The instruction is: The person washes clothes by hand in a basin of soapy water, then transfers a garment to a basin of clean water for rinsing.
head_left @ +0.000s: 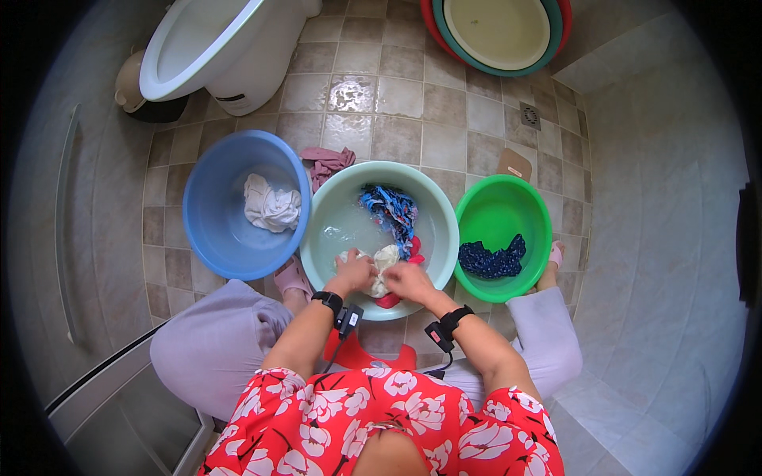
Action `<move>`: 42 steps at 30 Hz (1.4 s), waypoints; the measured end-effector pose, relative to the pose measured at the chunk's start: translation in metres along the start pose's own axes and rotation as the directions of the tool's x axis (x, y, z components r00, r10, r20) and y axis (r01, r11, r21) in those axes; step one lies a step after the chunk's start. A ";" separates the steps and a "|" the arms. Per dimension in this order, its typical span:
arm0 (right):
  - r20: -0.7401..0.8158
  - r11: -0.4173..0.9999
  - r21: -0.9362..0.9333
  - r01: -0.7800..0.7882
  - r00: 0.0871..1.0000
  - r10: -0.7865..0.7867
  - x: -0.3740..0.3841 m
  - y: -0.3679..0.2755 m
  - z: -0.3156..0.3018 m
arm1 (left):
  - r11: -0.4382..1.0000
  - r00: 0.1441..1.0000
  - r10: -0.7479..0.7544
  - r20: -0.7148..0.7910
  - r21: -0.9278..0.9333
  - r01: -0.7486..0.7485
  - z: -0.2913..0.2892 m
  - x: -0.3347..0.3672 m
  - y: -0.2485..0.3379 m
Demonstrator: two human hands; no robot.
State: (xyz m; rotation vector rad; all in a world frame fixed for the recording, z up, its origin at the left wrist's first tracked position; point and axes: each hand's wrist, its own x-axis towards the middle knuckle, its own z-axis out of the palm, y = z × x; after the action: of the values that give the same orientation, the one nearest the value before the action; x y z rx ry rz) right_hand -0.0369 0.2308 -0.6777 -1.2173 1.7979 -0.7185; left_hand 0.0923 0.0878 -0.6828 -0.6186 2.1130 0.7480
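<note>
Both hands are low in the pale green basin (325,226), which holds water. My left hand (355,272) is closed on a white cloth (386,258), fingers curled into it. Gripping the same cloth from the other side is my right hand (407,281). A red cloth (388,301) shows beneath and beside the white one. Farther back in the basin lies a wet, bunched blue patterned cloth (390,210). The fingertips of both hands are partly hidden in the folds.
A blue basin (208,174) with white cloth (271,205) stands left; a green basin (508,202) with dark blue cloth (494,258) stands right. Mauve cloth (327,164) lies on the tiles. Behind are a toilet (254,55), stacked basins (548,47) and a floor drain (530,116).
</note>
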 end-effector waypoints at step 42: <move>0.304 0.901 0.015 -0.434 0.860 0.409 0.057 0.022 0.001 | 0.998 1.000 0.015 0.009 -0.068 -0.014 -0.024 -0.007 0.011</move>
State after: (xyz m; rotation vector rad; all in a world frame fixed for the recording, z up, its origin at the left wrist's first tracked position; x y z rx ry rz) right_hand -0.0569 0.1860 -0.7144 -0.7820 1.6823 -0.3322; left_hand 0.0765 0.0807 -0.6618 -0.6356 2.0920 0.8325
